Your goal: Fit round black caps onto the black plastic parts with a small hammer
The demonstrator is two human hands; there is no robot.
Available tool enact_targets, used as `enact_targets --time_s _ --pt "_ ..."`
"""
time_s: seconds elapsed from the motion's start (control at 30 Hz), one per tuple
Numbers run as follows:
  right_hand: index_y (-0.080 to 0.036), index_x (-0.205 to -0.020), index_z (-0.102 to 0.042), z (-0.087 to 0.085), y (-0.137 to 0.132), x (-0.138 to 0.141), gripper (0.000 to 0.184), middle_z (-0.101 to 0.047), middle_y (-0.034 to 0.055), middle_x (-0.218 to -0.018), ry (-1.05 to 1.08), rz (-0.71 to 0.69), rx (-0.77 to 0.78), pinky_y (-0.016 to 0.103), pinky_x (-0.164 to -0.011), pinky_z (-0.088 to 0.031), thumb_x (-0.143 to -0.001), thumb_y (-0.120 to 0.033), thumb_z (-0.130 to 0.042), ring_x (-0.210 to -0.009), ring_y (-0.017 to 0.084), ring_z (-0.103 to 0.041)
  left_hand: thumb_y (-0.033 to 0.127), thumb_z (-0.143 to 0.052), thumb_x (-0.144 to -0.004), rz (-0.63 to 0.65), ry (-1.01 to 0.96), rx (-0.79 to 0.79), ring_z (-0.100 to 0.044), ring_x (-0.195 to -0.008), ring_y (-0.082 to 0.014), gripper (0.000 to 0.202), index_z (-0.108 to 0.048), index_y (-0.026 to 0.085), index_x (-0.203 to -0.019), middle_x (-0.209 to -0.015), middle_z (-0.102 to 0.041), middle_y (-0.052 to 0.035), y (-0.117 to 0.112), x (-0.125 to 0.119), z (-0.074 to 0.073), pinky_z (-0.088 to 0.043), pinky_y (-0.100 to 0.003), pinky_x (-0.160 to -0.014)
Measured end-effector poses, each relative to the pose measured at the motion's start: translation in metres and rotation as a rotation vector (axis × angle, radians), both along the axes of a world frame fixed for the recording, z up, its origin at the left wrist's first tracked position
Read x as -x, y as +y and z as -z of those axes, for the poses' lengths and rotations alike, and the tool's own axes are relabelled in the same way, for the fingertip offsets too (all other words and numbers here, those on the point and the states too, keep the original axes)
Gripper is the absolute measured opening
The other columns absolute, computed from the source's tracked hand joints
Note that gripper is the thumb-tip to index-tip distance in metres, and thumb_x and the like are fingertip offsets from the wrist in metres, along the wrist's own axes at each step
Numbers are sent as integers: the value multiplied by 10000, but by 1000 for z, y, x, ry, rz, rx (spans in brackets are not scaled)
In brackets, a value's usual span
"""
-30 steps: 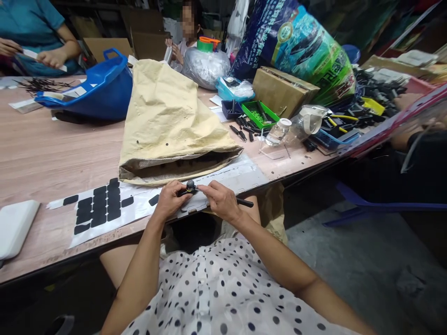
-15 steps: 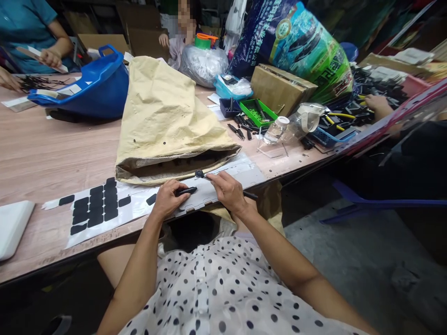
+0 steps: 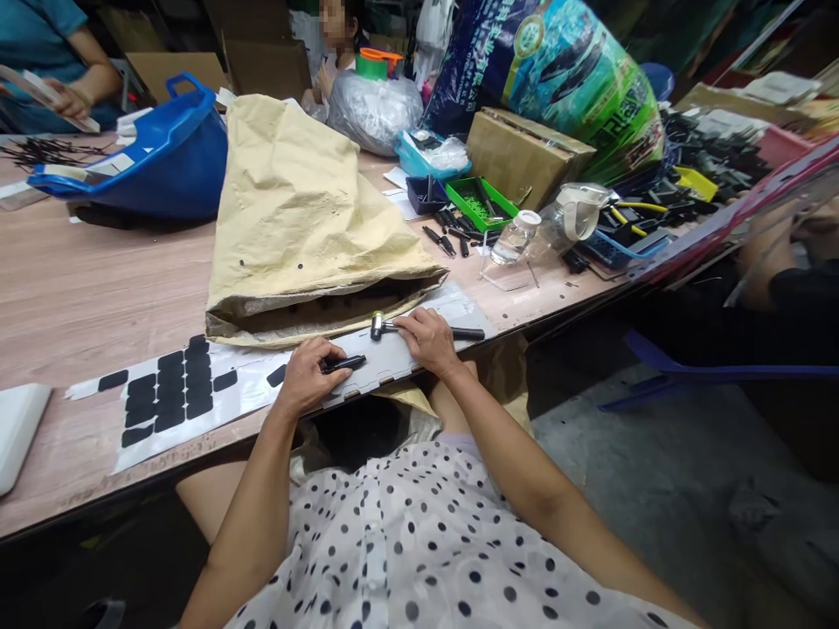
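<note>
At the table's front edge, my left hand (image 3: 313,374) is closed on a black pen-shaped part (image 3: 346,363), whose tip points to the right. My right hand (image 3: 426,339) grips a small hammer (image 3: 377,327) by its shaft, close to the head. One face of the head is yellow, and the black handle sticks out to the right behind the hand. Both hands are over a pale grey board (image 3: 384,356) at the edge. Just beyond them lies a large tan sack (image 3: 294,210), its dark mouth facing me.
A white sheet with black stickers (image 3: 171,389) lies on the left, near a white block (image 3: 19,428). Farther back are a blue basin (image 3: 163,162), a green tray (image 3: 481,203), a clear bottle (image 3: 516,238) and a cardboard box (image 3: 524,162). Other people sit around the table.
My right hand has shifted slightly up, and the hammer's yellow face has turned upward, with its handle now flatter. My left hand still has the black part. The whole view has shifted slightly.
</note>
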State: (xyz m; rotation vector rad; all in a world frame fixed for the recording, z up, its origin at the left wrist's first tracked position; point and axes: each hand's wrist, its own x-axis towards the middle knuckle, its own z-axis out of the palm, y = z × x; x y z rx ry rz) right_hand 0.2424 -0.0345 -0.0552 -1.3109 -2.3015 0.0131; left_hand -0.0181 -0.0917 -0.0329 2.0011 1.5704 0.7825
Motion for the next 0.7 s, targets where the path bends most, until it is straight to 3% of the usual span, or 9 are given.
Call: enact_targets --time_s 0.33,0.47,0.57,0.7 --pt "-268 -1133 -743 1 2 1 245 -629 65 -937 22 -2 9 326 -805 -396 -982 -262 -552 -902 232 -498 324 -692 -725 -10 17 -10 -574 -875 -227 117 -688 235 -800 -850 -661 -10 1 1 2 -463 -360 -821" --pt "-273 -1136 -742 1 2 3 248 -631 66 -941 26 5 15 328 -806 -398 -976 -254 -554 -908 234 -497 302 -699 -714 -9 -6 -20 -572 -849 -226 98 -667 231 -774 -824 -663 -11 -2 0 -5 -467 -360 -799" --pt "-272 -1124 -745 -1 2 4 240 -636 66 -948 20 18 18 329 -797 -397 -967 -250 -566 -907 235 -500 285 -696 -727 29 -67 -64 -579 -847 -224 92 -647 228 -780 -820 -672 -16 -22 -12 -15 -472 -357 -796" --pt "-273 -1137 -740 -2 1 4 246 -636 65 -950 8 11 26 330 -799 -394 -966 -249 -564 -910 235 -502 228 -635 -777 228 -176 29 -596 -749 -180 46 -631 225 -823 -797 -667 -3 -67 -39 -16 -473 -302 -703"
